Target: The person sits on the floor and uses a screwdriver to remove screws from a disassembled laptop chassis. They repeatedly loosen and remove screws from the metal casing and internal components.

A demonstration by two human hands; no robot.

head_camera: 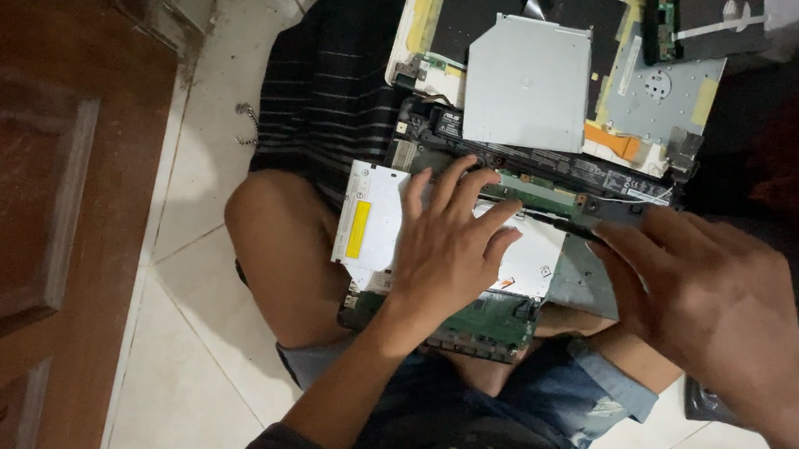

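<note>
Head view puts me above crossed legs on a tiled floor (184,369), with an opened laptop chassis (520,168) resting across the lap so both hands can reach it. My left hand (446,248) lies flat with fingers spread on a white shield plate (371,217) over the green circuit board (492,324); its grip is released, pressing down, I judge to steady the part. My right hand (702,290) comes in from the right, fingertips curled at the board's dark edge; I cannot tell whether that grip pinches anything. A silver optical drive (528,82) sits loose on the chassis, farther from me. A wooden door (27,192) stands to the left.
</note>
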